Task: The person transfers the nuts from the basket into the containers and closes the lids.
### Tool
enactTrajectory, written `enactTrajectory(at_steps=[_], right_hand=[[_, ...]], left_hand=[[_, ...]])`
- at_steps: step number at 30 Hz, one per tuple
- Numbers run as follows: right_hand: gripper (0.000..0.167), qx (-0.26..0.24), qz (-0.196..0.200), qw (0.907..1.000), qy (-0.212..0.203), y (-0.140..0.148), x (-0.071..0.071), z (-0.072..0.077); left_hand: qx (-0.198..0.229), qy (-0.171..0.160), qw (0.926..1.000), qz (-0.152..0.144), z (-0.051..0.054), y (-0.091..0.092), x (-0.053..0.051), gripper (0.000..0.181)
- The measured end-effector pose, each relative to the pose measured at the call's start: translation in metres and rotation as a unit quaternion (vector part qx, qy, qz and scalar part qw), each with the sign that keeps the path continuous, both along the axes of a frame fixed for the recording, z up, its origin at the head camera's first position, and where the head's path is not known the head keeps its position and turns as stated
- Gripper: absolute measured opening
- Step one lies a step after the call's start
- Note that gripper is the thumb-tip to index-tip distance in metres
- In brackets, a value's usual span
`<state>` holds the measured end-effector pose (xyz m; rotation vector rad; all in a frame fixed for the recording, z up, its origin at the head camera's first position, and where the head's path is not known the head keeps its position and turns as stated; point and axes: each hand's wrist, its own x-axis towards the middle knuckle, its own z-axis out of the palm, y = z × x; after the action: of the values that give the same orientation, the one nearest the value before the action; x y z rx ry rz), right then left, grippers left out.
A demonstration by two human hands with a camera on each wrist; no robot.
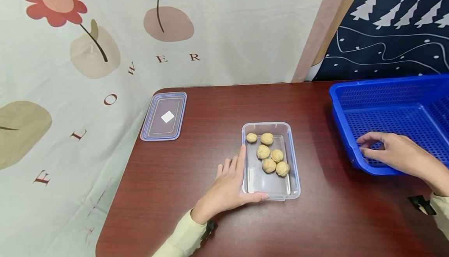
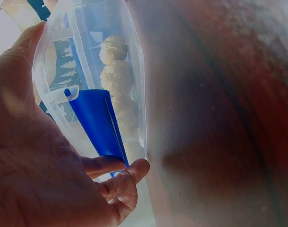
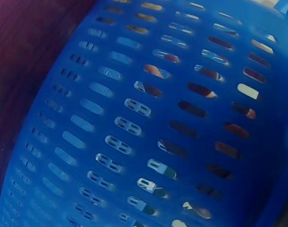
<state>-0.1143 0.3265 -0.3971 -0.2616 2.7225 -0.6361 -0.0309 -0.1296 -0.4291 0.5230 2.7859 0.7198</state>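
A clear plastic food container (image 1: 270, 185) stands on the table with several walnuts (image 1: 269, 165) inside. My left hand (image 1: 228, 187) holds its near left corner, index finger along the left side and thumb across the front. In the left wrist view, fingers touch a blue side latch (image 2: 99, 123) of the container. My right hand (image 1: 400, 152) hovers over the near left corner of a blue plastic basket (image 1: 342, 120), loosely bent, with a gap between thumb and fingers. Nothing shows in its grasp. The right wrist view has only perforated blue plastic (image 3: 134, 113) and no fingers.
A clear lid with a blue seal (image 1: 163, 128) and a white square on it lies at the table's far left corner. Dark reddish wood makes up the tabletop (image 1: 196, 109). A printed cloth (image 1: 245, 35) hangs behind the table and on its left.
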Motion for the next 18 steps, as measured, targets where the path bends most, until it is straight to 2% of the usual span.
enactTrajectory(at_steps=[10,14,18], right_hand=[[0.031,0.013,0.061,0.9980,-0.012,0.007,-0.008,-0.004],[0.023,0.018,0.098,0.9943,-0.039,0.013,-0.011,-0.004],[0.021,0.017,0.117,0.9896,-0.082,0.016,-0.015,-0.002]], left_hand=[[0.001,-0.004,1.0000,0.002,0.000,0.000,0.000,0.145],[0.002,-0.003,1.0000,0.002,0.000,0.000,0.000,0.145],[0.003,-0.006,1.0000,0.003,0.001,0.001,0.000,0.145]])
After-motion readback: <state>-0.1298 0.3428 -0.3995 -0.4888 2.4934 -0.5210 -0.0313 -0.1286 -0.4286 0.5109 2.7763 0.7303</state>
